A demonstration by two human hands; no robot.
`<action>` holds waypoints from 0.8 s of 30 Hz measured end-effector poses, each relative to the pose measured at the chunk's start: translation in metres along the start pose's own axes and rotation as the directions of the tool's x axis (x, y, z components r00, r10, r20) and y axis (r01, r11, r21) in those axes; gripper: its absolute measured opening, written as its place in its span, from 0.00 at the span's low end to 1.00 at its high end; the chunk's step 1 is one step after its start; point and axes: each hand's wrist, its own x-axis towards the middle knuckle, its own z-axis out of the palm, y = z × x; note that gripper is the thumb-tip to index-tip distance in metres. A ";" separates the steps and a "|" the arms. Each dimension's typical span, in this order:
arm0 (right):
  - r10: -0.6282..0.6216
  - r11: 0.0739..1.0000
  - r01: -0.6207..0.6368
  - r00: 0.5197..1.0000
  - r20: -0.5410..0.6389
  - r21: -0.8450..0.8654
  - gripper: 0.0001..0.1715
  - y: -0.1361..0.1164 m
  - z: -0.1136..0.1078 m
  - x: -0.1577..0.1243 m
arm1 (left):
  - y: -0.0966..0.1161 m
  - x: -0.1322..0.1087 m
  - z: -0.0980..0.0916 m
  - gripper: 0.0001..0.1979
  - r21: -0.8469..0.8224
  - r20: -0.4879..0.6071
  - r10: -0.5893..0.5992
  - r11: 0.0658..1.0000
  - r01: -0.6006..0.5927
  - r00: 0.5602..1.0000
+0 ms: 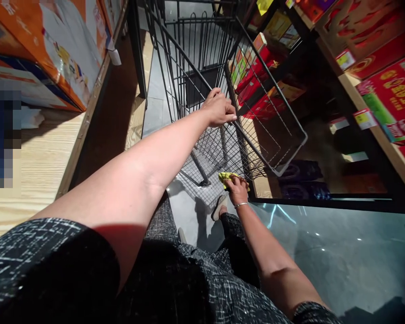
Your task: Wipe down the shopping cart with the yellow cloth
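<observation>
A dark wire shopping cart (202,58) stands in front of me between shelves. My left hand (219,108) reaches across and is closed over a bar of the cart's frame. Lower down, my right hand (239,188) is closed on a bunched yellow cloth (228,176), close to the cart's lower wire part. Whether the cloth touches the wire I cannot tell. Part of the cloth is hidden under the fingers. A thin bracelet (240,204) circles my right wrist.
On the left, orange boxes (64,54) sit on a wooden shelf (47,157). Red gift boxes (394,99) with price tags line the right shelf, near the cart's side. A cart wheel (204,183) rests by my foot (219,207) on the grey floor (324,252).
</observation>
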 end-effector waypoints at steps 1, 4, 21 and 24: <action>-0.035 0.999 0.038 0.996 -0.083 0.024 0.23 0.001 -0.013 -0.001 | 0.001 -0.003 -0.003 0.16 0.011 0.000 -0.002 1.000 0.002 1.000; -0.083 0.991 0.123 0.891 -0.447 0.061 0.20 0.012 -0.062 -0.009 | 0.002 -0.014 -0.011 0.16 0.047 -0.010 -0.020 0.999 0.020 1.000; -0.167 0.954 0.252 0.897 -0.410 0.163 0.38 -0.090 -0.157 0.029 | 0.088 -0.114 -0.008 0.25 0.190 0.086 -0.143 0.974 0.125 0.986; -0.286 0.928 0.355 0.873 -0.395 0.114 0.29 -0.112 -0.165 0.033 | 0.077 -0.119 -0.024 0.30 0.206 0.096 -0.227 0.957 0.204 0.969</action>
